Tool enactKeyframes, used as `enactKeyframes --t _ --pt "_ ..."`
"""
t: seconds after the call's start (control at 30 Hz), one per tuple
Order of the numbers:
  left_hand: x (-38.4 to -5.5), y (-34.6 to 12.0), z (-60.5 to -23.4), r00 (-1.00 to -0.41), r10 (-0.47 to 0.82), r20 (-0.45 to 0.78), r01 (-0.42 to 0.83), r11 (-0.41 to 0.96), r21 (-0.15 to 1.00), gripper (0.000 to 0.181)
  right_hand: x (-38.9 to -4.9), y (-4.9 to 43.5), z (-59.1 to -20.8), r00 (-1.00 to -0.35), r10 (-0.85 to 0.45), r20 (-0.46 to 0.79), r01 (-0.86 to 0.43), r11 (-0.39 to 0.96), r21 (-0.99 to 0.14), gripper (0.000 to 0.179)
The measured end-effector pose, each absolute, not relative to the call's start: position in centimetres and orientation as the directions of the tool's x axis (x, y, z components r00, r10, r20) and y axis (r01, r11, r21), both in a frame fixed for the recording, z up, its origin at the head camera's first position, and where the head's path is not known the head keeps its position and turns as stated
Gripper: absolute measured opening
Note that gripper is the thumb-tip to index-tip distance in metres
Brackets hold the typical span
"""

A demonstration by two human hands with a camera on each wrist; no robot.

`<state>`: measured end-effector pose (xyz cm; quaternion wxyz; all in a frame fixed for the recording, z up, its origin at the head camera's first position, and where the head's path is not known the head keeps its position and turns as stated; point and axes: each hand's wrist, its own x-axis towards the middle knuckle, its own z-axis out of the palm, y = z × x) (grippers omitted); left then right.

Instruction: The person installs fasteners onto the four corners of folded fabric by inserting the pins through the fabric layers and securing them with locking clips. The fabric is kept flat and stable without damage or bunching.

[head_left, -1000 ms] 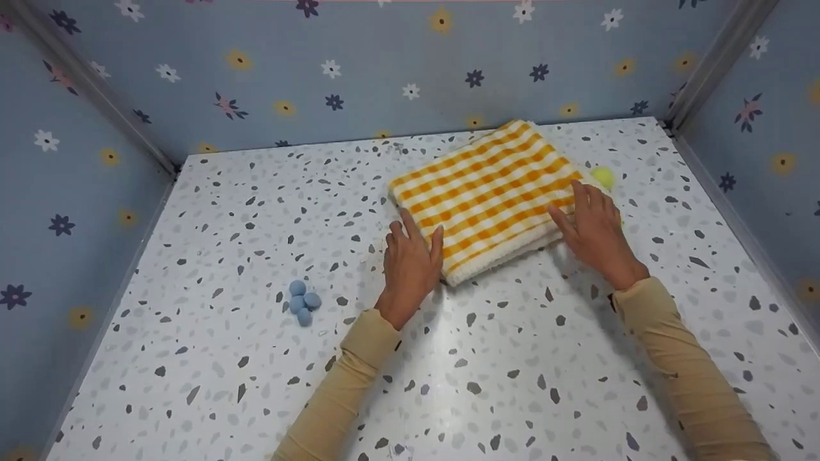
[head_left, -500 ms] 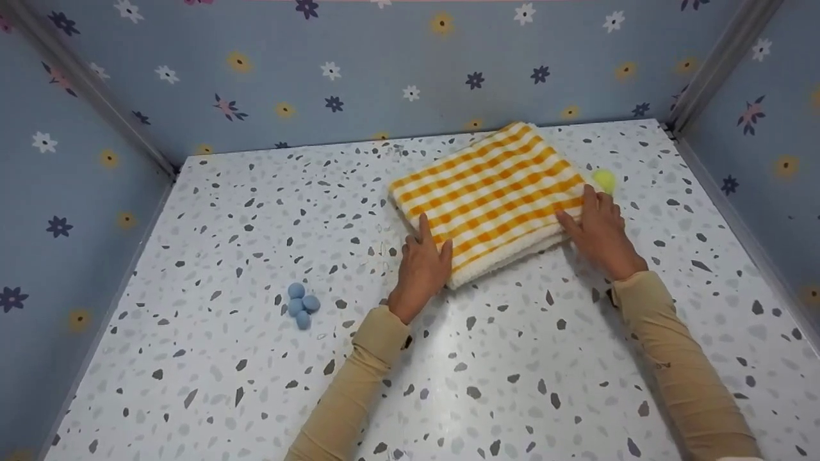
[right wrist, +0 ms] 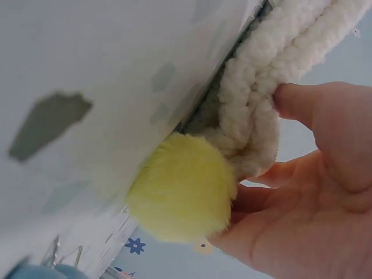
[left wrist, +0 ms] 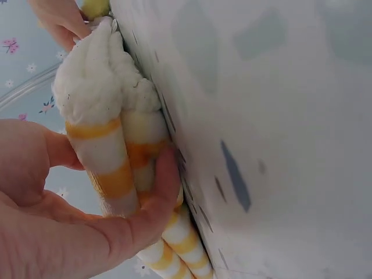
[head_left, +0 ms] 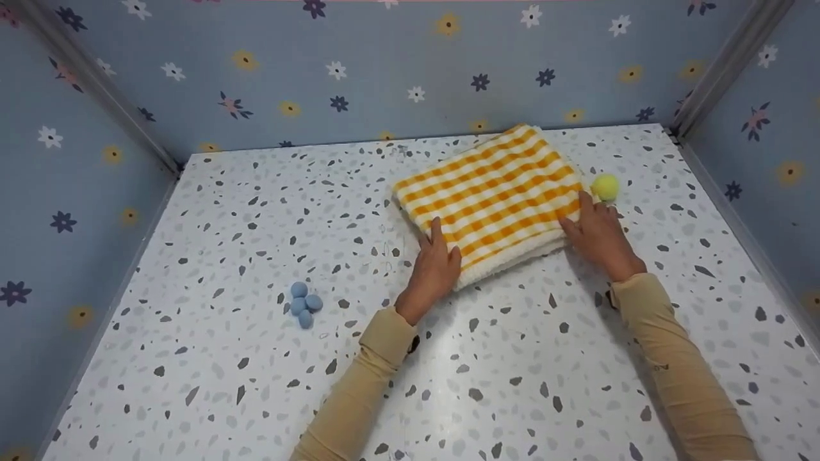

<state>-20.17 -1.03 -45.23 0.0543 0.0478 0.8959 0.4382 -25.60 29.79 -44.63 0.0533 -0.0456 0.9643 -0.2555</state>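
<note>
Fingers of the left hand (head_left: 434, 272) pinch the folded layers of a yellow-and-white checked cloth (head_left: 493, 192) at its near left side, thumb above, others beneath. Right hand (head_left: 602, 238) grips the cloth's near right corner, thumb on the white fleecy border, fingertips curled behind it. Cloth lies aslant on the speckled white surface (head_left: 512, 358), right of the middle, its far corner close to the far edge; fleecy border faces the near side, between the hands. Fuzzy yellow ball (right wrist: 180, 192) just beside the right hand's fingers and that same corner, toward the right edge; whether it touches either, cannot tell. Well apart from both hands, nearer the left edge, a cluster of small blue balls (head_left: 305, 304). Tan sleeves (head_left: 359, 384) reach in over the surface. Blue floral panels (head_left: 378, 64) rise along its left, far and right edges.
</note>
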Motion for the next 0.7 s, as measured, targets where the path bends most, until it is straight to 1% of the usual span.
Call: enactKeyframes --t 0.13,0.4,0.47,0.7 --pt "-20.14 -0.92 -45.22 -0.99 0.136 -0.044 0.046 0.596 0.802 0.067 -25.61 29.8 -44.7 -0.99 -0.129 -0.051 -0.086 0.861 -0.501 0.072" --pt "-20.01 -0.75 -45.24 -0.989 0.142 -0.031 0.053 0.548 0.835 0.065 -25.65 29.41 -44.81 -0.988 -0.145 0.053 -0.152 0.848 -0.508 0.059" --pt "-19.99 -0.8 -45.26 -0.99 0.137 -0.019 0.059 0.538 0.841 0.064 -25.67 29.3 -44.84 -0.987 -0.143 0.073 -0.16 0.844 -0.511 0.056" --pt "-19.84 -1.29 -45.37 -0.988 0.148 0.047 0.115 0.495 0.861 0.062 -25.56 29.29 -45.01 -0.964 -0.177 0.197 -0.253 0.838 -0.484 0.047"
